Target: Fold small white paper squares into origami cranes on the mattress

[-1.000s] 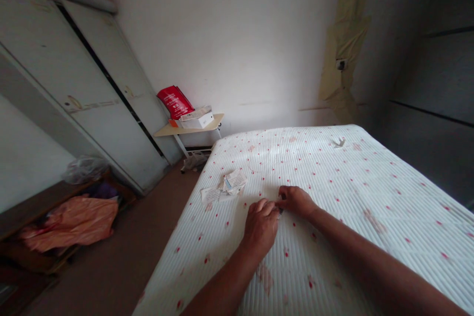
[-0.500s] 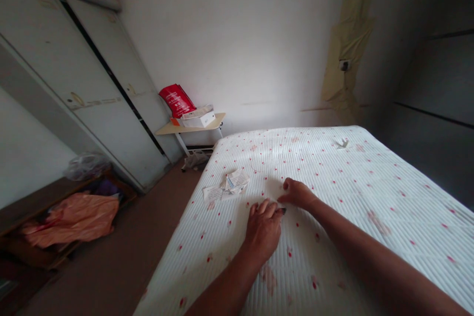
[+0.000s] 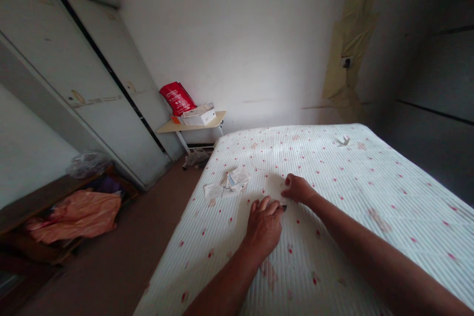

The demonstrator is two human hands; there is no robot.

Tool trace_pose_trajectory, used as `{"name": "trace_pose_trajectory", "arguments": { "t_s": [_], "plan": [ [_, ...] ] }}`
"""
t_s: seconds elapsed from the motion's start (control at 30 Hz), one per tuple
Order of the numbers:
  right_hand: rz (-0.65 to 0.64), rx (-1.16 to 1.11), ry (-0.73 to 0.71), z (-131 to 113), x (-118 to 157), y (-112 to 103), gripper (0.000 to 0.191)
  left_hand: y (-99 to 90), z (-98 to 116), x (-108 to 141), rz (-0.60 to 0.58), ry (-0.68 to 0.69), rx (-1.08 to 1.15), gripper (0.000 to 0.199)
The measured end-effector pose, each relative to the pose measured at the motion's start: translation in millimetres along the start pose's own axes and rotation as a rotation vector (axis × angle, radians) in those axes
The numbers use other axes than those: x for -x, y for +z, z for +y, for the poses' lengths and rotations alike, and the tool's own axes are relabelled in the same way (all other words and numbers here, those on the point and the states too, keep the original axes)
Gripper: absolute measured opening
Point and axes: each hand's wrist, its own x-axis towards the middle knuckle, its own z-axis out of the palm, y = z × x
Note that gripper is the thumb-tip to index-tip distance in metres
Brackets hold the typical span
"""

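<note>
My left hand (image 3: 263, 227) rests palm down on the white bed cover (image 3: 333, 237), fingers apart and slightly bent. A small dark spot or object (image 3: 283, 207) shows at its thumb tip; I cannot tell which. Just beyond it to the right, my right hand (image 3: 298, 189) is closed with thumb and fingers curled together, low over the cover. What those fingers hold, if anything, is too small to make out. Printed paper pieces (image 3: 237, 177) lie on the cover ahead of my left hand, partly overlapping. Farther off, toward the right, lies a crumpled white scrap (image 3: 343, 141).
Beyond the bed's far left corner stands a small table (image 3: 174, 126) with a red bag (image 3: 177, 98) and a white box (image 3: 200, 117). A pale cabinet (image 3: 92, 84) is at left, with an orange plastic bag (image 3: 77, 217) below. A wall socket (image 3: 346, 62) is at the far right.
My right hand has shifted slightly, its fingers curled a little closer. The left hand stays nearly in place. The whole view has moved a little; the papers still lie on the cover.
</note>
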Motion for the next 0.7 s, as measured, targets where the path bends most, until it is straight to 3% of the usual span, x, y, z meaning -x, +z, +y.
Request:
{"name": "trace_pose_trajectory", "arguments": {
  "t_s": [0.3,0.7],
  "plan": [
    [-0.122,-0.172,-0.2,12.6,23.5,-4.5,0.039,2.7,-0.4,0.5,0.009,-0.003,0.025,0.031],
    [-0.108,-0.113,-0.149,2.5,23.9,-8.3,0.034,-0.8,2.7,1.3,0.027,0.004,-0.026,0.033]
  ]
}}
